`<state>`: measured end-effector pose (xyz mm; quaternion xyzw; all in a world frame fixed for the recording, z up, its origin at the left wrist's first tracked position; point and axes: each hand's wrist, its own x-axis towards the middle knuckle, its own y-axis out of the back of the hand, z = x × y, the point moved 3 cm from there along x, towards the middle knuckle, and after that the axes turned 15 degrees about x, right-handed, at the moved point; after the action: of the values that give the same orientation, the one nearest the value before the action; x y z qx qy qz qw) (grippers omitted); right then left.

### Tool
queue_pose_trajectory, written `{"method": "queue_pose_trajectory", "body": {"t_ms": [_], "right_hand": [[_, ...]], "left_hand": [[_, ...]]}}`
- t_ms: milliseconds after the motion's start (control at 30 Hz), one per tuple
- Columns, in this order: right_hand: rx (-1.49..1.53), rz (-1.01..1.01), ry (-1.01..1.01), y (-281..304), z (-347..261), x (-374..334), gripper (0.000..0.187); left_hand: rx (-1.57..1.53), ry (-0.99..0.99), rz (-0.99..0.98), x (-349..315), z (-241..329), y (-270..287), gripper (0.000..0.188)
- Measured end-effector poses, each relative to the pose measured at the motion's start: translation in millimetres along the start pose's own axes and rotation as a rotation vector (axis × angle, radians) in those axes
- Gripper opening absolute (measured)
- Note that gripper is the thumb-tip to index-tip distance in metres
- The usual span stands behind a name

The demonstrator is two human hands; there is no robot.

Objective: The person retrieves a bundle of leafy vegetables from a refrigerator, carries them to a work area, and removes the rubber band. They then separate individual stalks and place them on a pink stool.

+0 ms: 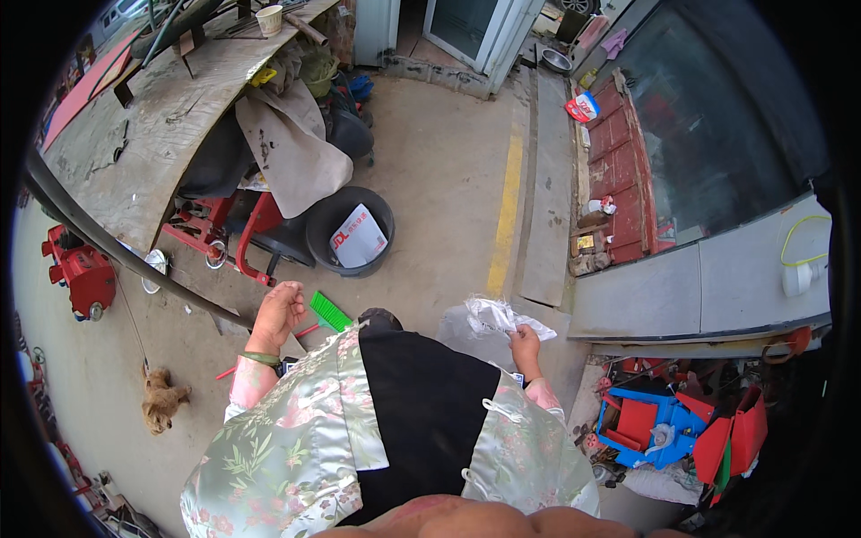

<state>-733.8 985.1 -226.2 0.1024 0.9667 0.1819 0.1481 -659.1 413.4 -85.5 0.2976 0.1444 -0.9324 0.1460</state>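
My right hand (526, 351) is closed on a thin, crumpled clear plastic bag (504, 316), which spreads out in front of it to the left and right. To the left, my left hand (280, 316) is raised with its fingers curled together; whatever they hold, if anything, is too small to make out. Close to that hand, a broom with bright green bristles (330, 311) lies on the floor, and its red handle passes below the hand. Ahead stands a black bucket (387, 220) with a white and red package (358, 237) in it.
A plywood-topped table (206, 85) with a draped grey sheet (291, 157) stands at the far left. A small brown dog (161, 400) is on the floor at left, near a red machine (85, 273). Blue and red parts (655, 426) lie at right, below a window ledge (700, 296).
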Motion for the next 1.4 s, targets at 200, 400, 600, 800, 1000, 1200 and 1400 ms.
{"method": "queue_pose_trajectory", "body": {"t_ms": [200, 400, 600, 800, 1000, 1200, 1400], "right_hand": [[-0.171, -0.137, 0.206, -67, -70, 150, 0.013], [-0.172, -0.335, 0.404, -158, -146, 238, 0.011], [-0.074, -0.637, 0.683, -285, -292, 284, 0.008], [0.185, -0.819, 0.705, -306, -355, 298, 0.022], [0.221, -0.558, 0.226, -208, -257, 339, 0.025], [0.37, -0.224, -0.027, -88, -175, 316, 0.014], [0.608, 0.042, -0.185, 31, -126, 234, 0.013]], "left_hand": [[-0.118, 0.077, 0.216, 31, 3, -14, 0.009], [-0.145, 0.049, 0.242, 109, 44, -47, 0.013], [-0.148, 0.036, 0.177, 180, 104, -88, 0.012], [-0.068, 0.097, 0.124, 231, 135, -126, 0.009], [0.046, 0.211, 0.001, 271, 143, -178, 0.009], [0.241, 0.158, -0.175, 290, 154, -249, 0.008], [0.339, 0.105, -0.393, 266, 127, -352, 0.007]]}}
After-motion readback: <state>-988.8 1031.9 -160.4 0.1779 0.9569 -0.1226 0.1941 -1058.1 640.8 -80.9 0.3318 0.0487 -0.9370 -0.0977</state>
